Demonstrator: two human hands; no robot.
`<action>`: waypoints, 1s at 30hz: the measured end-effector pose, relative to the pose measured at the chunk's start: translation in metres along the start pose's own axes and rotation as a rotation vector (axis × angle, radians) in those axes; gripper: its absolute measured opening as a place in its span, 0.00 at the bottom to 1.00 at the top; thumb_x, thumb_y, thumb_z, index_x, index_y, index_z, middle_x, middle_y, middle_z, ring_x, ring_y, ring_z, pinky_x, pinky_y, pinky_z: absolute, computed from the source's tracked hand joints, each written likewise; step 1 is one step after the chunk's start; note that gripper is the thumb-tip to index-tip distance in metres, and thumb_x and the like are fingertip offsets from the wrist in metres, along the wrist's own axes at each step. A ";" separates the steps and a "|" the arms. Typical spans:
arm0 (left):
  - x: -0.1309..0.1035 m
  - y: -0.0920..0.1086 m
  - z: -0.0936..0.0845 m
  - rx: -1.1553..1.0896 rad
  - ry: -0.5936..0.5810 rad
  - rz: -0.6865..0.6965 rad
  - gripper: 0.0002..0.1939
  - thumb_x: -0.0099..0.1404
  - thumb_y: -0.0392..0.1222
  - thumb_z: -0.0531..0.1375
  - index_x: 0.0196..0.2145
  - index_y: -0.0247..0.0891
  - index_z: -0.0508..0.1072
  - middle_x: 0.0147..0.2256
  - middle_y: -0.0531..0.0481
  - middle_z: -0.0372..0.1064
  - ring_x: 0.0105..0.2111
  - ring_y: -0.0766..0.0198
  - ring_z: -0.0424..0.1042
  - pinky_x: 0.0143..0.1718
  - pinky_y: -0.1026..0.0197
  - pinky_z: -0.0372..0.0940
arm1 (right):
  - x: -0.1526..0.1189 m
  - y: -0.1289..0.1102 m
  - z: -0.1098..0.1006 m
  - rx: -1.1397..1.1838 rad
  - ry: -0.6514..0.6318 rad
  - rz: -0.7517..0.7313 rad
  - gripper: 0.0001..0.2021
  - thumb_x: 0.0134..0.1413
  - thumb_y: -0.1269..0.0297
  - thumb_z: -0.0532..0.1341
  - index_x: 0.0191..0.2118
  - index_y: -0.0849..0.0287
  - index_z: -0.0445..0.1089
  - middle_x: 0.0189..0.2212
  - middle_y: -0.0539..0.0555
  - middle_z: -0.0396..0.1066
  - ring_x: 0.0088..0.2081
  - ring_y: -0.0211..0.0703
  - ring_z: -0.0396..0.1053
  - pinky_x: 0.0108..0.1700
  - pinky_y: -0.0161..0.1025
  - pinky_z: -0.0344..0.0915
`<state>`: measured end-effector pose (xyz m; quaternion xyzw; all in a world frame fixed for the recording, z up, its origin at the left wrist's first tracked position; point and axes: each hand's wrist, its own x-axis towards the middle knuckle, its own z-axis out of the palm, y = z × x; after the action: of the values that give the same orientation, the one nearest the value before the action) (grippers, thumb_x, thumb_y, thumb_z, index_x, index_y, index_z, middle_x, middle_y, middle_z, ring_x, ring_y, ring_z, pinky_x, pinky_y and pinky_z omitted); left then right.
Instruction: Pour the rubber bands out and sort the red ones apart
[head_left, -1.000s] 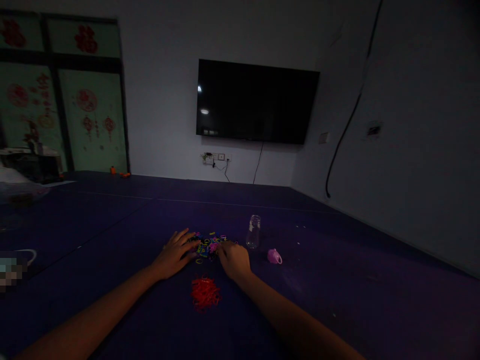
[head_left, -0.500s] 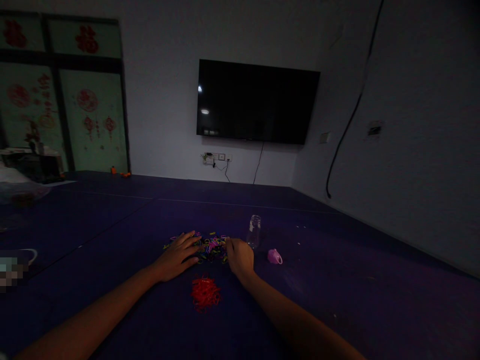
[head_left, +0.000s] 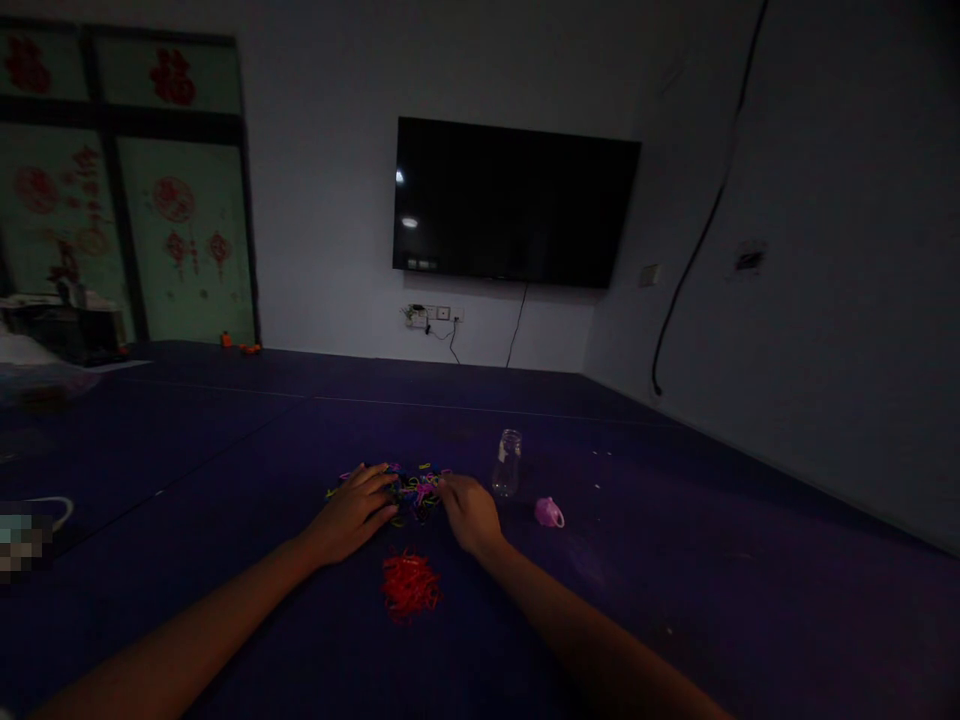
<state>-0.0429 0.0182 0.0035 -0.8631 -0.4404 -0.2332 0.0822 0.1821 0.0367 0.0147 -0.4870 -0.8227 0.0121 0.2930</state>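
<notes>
My left hand [head_left: 351, 515] lies spread over the left side of a pile of multicoloured small rubber bands [head_left: 415, 488], fingers apart. At the pile's right edge is my right hand [head_left: 472, 513], its fingers curled together; whatever they may hold is hidden. Nearer to me, between my forearms, sits a separate heap of red rubber bands [head_left: 410, 585]. Just beyond my right hand a clear bottle [head_left: 508, 465] stands upright with its mouth uncovered. To the right of it lies a pink cap [head_left: 548, 512] with a loop.
All this rests on a wide dark blue surface [head_left: 637, 600]. At the far left are a plastic bag [head_left: 41, 380] and a pale curved handle [head_left: 66, 510]. Small orange objects [head_left: 250, 349] lie near the door. A television [head_left: 517, 205] hangs on the wall, and a cable runs down the right wall.
My right hand has shifted slightly left, into the right edge of the multicoloured pile. The left hand has hardly moved. The red heap, bottle and cap look the same.
</notes>
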 end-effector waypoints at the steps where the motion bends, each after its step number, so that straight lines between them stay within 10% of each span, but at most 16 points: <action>1: 0.000 0.000 0.000 -0.003 0.015 -0.012 0.17 0.69 0.49 0.48 0.46 0.45 0.74 0.54 0.49 0.65 0.59 0.54 0.55 0.60 0.41 0.46 | 0.000 -0.002 0.000 -0.015 -0.016 -0.071 0.17 0.66 0.63 0.46 0.38 0.59 0.72 0.38 0.55 0.74 0.43 0.41 0.69 0.43 0.33 0.58; 9: 0.000 0.001 0.002 -0.008 -0.083 0.054 0.21 0.70 0.49 0.48 0.59 0.49 0.60 0.60 0.51 0.57 0.62 0.54 0.48 0.61 0.43 0.45 | -0.004 -0.005 -0.002 0.018 -0.188 -0.420 0.15 0.64 0.65 0.48 0.48 0.56 0.69 0.51 0.53 0.68 0.56 0.45 0.59 0.55 0.42 0.53; 19: -0.001 0.000 0.003 0.010 -0.096 -0.007 0.20 0.70 0.48 0.47 0.57 0.47 0.63 0.57 0.50 0.63 0.62 0.53 0.49 0.61 0.41 0.42 | 0.001 0.001 0.002 -0.051 -0.052 -0.106 0.16 0.64 0.67 0.47 0.34 0.60 0.71 0.36 0.56 0.74 0.43 0.42 0.68 0.47 0.36 0.58; 30: 0.000 -0.002 0.005 0.006 -0.072 0.016 0.19 0.69 0.48 0.49 0.55 0.46 0.66 0.55 0.49 0.65 0.60 0.54 0.55 0.60 0.43 0.47 | -0.002 -0.001 0.006 -0.044 -0.147 -0.304 0.15 0.63 0.65 0.48 0.46 0.56 0.70 0.47 0.55 0.71 0.56 0.48 0.59 0.56 0.47 0.53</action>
<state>-0.0430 0.0207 -0.0011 -0.8742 -0.4366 -0.2003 0.0708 0.1796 0.0360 0.0093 -0.3611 -0.9062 -0.0147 0.2195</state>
